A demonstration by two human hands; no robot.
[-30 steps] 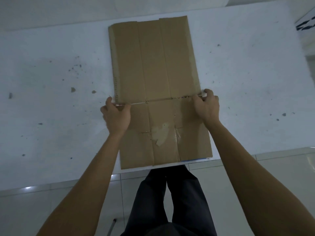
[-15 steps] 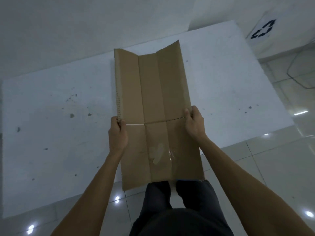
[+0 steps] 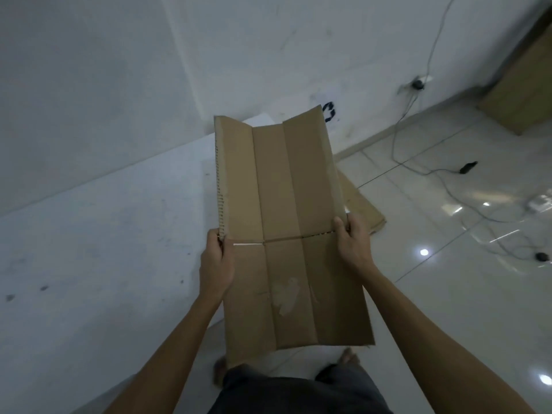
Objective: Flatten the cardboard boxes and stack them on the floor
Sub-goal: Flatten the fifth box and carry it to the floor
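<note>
A flattened cardboard box [image 3: 294,231] is held in the air, clear of the white table [image 3: 98,240] at the left and above the glossy tiled floor [image 3: 448,294]. The left hand [image 3: 216,265] grips its left edge and the right hand [image 3: 354,245] grips its right edge, both at the cross crease. Another flattened box [image 3: 363,204] lies on the floor beyond it, partly hidden. Cables [image 3: 418,162] trail across the tiles near the wall.

No words, numbers or brand names can be read. The one sign is a black recycling symbol [image 3: 329,112] on a white surface at the far side, partly hidden behind the top right corner of the flattened cardboard box [image 3: 286,210].
</note>
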